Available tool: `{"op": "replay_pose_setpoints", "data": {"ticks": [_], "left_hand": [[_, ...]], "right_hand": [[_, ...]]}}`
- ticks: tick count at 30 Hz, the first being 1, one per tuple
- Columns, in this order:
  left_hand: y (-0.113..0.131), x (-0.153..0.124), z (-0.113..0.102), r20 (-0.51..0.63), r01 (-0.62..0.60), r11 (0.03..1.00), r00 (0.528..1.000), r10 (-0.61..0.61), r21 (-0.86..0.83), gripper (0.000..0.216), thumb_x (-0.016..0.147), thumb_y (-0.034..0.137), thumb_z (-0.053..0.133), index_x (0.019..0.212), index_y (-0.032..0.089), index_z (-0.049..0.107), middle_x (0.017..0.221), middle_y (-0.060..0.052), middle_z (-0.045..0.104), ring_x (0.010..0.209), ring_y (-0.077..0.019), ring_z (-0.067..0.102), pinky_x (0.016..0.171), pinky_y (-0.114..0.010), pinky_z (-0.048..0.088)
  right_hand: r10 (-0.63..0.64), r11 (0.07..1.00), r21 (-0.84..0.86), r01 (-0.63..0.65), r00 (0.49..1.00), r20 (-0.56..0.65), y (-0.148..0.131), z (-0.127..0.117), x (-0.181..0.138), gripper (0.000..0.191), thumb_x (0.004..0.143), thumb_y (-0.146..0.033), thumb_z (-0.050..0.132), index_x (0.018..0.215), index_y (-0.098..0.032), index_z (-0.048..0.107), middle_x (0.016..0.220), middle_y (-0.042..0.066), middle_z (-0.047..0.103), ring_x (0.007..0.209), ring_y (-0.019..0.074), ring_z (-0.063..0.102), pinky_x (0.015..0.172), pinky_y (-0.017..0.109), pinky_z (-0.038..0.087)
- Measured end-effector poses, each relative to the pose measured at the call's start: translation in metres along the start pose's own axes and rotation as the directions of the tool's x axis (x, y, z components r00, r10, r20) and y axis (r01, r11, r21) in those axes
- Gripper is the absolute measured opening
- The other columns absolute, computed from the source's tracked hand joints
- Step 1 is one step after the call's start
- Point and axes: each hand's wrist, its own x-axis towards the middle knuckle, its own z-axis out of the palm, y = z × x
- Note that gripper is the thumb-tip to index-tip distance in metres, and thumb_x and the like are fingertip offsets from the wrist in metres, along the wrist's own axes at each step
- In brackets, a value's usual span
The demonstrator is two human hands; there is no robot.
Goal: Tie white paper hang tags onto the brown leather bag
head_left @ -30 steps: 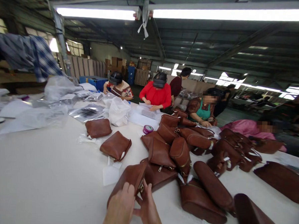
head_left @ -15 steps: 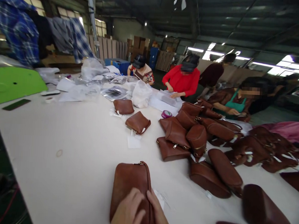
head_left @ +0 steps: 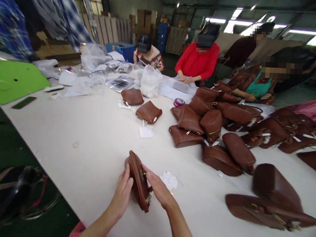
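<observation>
Standing on edge now — the brown leather purse, flat earlier, pinched between left hand and right hand above the surface.

Brown bag; white table; green board; red top; blue plaid cloth.

Blurred bags run off the right edge.

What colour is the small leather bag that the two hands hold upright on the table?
Brown; the small leather bag shows best in the head view.
</observation>
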Motion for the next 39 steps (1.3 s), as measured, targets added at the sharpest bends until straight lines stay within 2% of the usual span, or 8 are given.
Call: {"op": "replay_pose_setpoints", "data": {"ticks": [4,8,11,15,18,22,32,39], "left_hand": [[-0.021,-0.010,-0.006,0.012,0.057,0.997,0.998,-0.058,0.054,0.075,0.092,0.050,0.036,0.152,0.011,0.015,0.155,-0.017,0.027,0.144,-0.0295,0.023,0.121,-0.048,0.018],[-0.037,-0.013,-0.016,0.010,0.044,0.998,0.999,-0.044,0.033,0.074,0.092,0.049,0.041,0.152,0.015,0.015,0.146,-0.020,0.037,0.116,-0.0293,0.056,0.099,-0.050,0.050],[-0.026,-0.016,-0.028,-0.003,-0.134,0.962,0.990,0.138,0.239,0.070,0.096,0.038,0.041,0.154,0.023,0.004,0.152,-0.020,0.025,0.118,-0.0285,0.055,0.094,-0.049,0.053],[0.008,-0.012,-0.046,0.274,-0.563,0.551,0.809,0.520,0.615,0.070,0.089,0.013,0.048,0.152,0.027,0.019,0.161,-0.013,0.008,0.145,-0.0361,0.018,0.113,-0.058,0.030],[0.025,0.000,-0.053,0.582,-0.745,0.262,0.651,0.487,0.614,0.065,0.082,0.011,0.058,0.143,0.026,0.039,0.157,-0.008,0.031,0.146,-0.0348,0.017,0.117,-0.061,0.018],[0.027,0.017,-0.052,0.710,-0.831,0.198,0.549,0.441,0.519,0.051,0.080,0.018,0.066,0.129,0.020,0.050,0.141,-0.008,0.054,0.141,-0.0305,0.031,0.118,-0.060,0.008],[0.010,0.024,-0.053,0.681,-0.843,0.158,0.513,0.523,0.514,0.051,0.080,0.016,0.066,0.128,0.017,0.048,0.133,-0.013,0.060,0.131,-0.0293,0.045,0.117,-0.063,0.011],[0.007,0.023,-0.053,0.657,-0.827,0.117,0.515,0.551,0.550,0.047,0.083,0.014,0.062,0.128,0.016,0.048,0.131,-0.014,0.060,0.127,-0.0298,0.049,0.116,-0.065,0.012]], "right_hand": [[0.032,0.999,-0.003,-0.032,0.998,0.048,0.014,-0.006,0.001,0.057,0.085,-0.062,0.051,0.131,-0.029,0.055,0.141,0.004,0.055,0.129,0.0278,0.050,0.107,0.050,0.036],[0.042,0.993,0.104,-0.053,0.994,0.102,0.038,-0.004,0.002,0.064,0.077,-0.063,0.063,0.131,-0.029,0.056,0.139,0.003,0.058,0.127,0.0283,0.052,0.108,0.050,0.037],[0.039,0.985,0.166,-0.050,0.997,0.071,0.052,-0.007,-0.001,0.069,0.074,-0.065,0.065,0.132,-0.029,0.054,0.143,0.005,0.054,0.129,0.0301,0.050,0.100,0.049,0.044],[0.033,0.963,0.265,-0.043,0.999,0.042,0.064,-0.014,-0.014,0.067,0.076,-0.063,0.063,0.133,-0.027,0.054,0.141,0.011,0.056,0.129,0.0311,0.051,0.095,0.049,0.046],[0.037,0.946,0.321,-0.042,0.999,0.024,0.073,-0.016,-0.029,0.063,0.078,-0.059,0.063,0.130,-0.026,0.056,0.140,0.013,0.056,0.128,0.0311,0.052,0.100,0.051,0.043],[0.012,0.955,0.295,-0.002,0.999,-0.031,0.088,-0.014,-0.053,0.056,0.074,-0.045,0.071,0.125,-0.026,0.061,0.137,0.010,0.060,0.129,0.0293,0.051,0.111,0.052,0.034],[-0.035,0.965,0.254,0.071,0.989,-0.143,0.131,0.018,-0.073,0.066,0.068,-0.020,0.064,0.132,-0.024,0.052,0.135,0.009,0.057,0.111,0.0270,0.061,0.087,0.043,0.052],[-0.157,0.986,0.004,0.167,0.933,-0.324,0.128,0.037,-0.072,0.075,0.063,-0.011,0.067,0.134,-0.027,0.049,0.138,0.010,0.049,0.102,0.0242,0.060,0.070,0.033,0.053]]}}
